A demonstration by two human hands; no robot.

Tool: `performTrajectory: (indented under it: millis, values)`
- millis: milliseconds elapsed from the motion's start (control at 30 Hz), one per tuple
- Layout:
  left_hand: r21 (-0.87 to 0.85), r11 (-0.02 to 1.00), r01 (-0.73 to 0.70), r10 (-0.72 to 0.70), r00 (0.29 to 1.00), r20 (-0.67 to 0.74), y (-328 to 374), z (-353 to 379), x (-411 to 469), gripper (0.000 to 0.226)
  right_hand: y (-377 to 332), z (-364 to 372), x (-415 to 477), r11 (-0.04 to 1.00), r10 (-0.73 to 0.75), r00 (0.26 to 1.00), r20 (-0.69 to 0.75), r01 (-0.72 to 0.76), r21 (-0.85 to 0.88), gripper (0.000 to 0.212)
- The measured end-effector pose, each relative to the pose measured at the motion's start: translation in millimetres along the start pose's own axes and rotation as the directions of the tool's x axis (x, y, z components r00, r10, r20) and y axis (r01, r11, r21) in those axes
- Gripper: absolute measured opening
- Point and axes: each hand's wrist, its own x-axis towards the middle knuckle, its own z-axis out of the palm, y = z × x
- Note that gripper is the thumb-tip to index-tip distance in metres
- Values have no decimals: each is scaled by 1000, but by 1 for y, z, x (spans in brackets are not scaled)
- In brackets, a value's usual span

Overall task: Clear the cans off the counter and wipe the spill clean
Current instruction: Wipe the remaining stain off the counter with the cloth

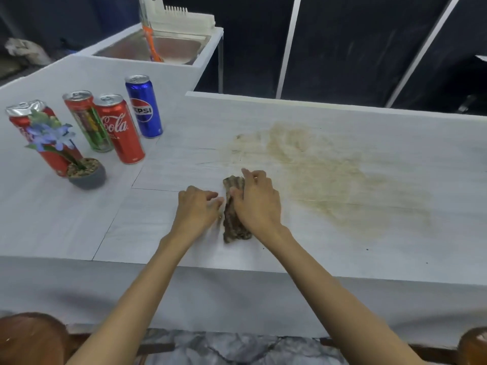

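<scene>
At about 10 o'clock from our hands four cans stand grouped on the counter [263, 254]: a dented red can [23, 114] farthest left, a red-and-green can [87, 119], a Coca-Cola can [118, 129] and a blue Pepsi can [143, 106]. A small flower pot [87, 173] sits just in front of the dented one. All are upright and well apart from the stain, so we judge the clearing step not yet done.

Our left hand [197, 206] rests at the cloth's left edge with its fingers curled. Blur hides whether it pinches the fabric or only touches it, so we cannot tell.

The cloth [233, 222], brown and folded into a narrow strip, lies with its long axis running roughly 12 to 6 o'clock. Our right hand [257, 201] lies on top of it, fingers fairly straight, pressing rather than clenching.

The spill [329, 175], a pale brown smear, spreads from about 1 to 3 o'clock of the cloth, and its near edge is just beside the right hand. That hand is the nearer one, and the strip lies broadside to the stain, so we expect a push toward 2 o'clock to meet it.

The counter is pale, smooth and flat. A sink [168, 48] lies at 11 o'clock, with dark panels behind.
</scene>
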Motion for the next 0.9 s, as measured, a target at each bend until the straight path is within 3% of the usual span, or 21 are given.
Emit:
performTrajectory:
  millis: [100, 233, 367, 500, 600, 733, 833, 900]
  values:
    - [-6, 1000, -30, 29, 993, -119, -21, -20, 5, 32, -16, 28, -7, 996, 84, 958, 275, -72, -54, 66]
    - [51, 990, -131, 136, 983, -127, -57, -35, 13, 39, -29, 59, 12, 980, 23, 980, 199, 18, -200, 65]
    - [134, 969, -209, 215, 976, -37, -86, -41, 20, 48, -63, 78, 27, 965, -181, 958, 221, 216, -147, 58]
    - [262, 933, -247, 252, 968, 15, -102, -37, 18, 47, -59, 76, -49, 923, -352, 926, 137, 368, -116, 54]
    - [377, 890, -256, 254, 966, 55, -106, -30, 20, 65, -2, 45, -60, 912, -263, 961, 89, 278, -302, 55]
    - [417, 871, -260, 267, 963, 42, -108, -26, 20, 78, 46, 27, 5, 955, 69, 988, 140, -25, -295, 58]
    - [419, 870, -260, 268, 963, 43, -107, -26, 21, 74, 5, 56, 36, 966, 71, 992, 108, -41, -257, 56]
    - [407, 878, -251, 255, 966, 45, -105, -29, 21, 65, -32, 76, 26, 979, -19, 996, 90, 37, -199, 54]
